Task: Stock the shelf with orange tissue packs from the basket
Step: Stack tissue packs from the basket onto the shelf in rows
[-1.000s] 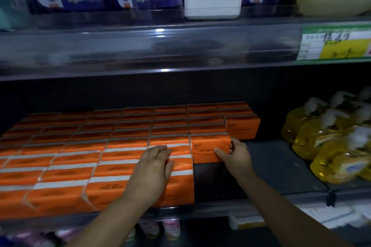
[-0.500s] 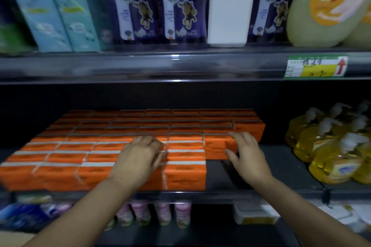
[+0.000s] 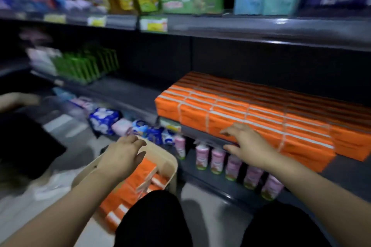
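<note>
Reaching down into the basket for the next orange packs.

Nearest us, our left hand (image 3: pixel 122 156) hovers spread and empty over the basket (image 3: pixel 170 168), where loose orange tissue packs (image 3: pixel 136 182) lie jumbled. We should close on one whole pack squarely, not a corner. Further out, our right hand (image 3: pixel 247 146), fingers spread and holding nothing, rests near the shelf (image 3: pixel 202 136) lip before the stocked orange rows (image 3: pixel 261 114).

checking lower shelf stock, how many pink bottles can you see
6 pink bottles in one row on the bottom shelf, below the orange tissue packs; more may hide behind.
</note>
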Action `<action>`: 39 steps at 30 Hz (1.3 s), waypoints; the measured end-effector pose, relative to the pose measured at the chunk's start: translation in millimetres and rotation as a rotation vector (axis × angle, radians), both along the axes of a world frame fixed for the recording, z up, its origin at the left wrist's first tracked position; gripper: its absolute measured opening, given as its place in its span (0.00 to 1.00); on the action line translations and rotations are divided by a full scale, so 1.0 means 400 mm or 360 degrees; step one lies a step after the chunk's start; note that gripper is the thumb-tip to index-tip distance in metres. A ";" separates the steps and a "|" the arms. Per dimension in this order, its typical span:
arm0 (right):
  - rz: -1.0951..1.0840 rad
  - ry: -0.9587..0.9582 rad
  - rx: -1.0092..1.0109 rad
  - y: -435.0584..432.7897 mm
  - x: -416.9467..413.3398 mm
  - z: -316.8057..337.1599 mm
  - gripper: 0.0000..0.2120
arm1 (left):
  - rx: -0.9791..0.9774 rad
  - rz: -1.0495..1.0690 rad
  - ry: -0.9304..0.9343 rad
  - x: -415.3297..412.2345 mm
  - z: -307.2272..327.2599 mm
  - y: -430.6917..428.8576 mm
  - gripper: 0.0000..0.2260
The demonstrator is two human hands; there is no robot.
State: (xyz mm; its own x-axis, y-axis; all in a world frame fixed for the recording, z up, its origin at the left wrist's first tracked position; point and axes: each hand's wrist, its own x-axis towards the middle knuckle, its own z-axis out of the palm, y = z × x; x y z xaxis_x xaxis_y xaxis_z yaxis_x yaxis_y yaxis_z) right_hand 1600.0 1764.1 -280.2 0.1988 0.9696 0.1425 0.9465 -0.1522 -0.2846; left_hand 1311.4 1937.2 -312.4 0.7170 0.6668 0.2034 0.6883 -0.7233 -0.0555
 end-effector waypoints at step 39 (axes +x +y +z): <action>0.0348 -0.0211 -0.0977 0.791 -0.501 -0.854 0.45 | -0.0526 0.0638 -0.0017 -0.409 -0.626 0.344 0.20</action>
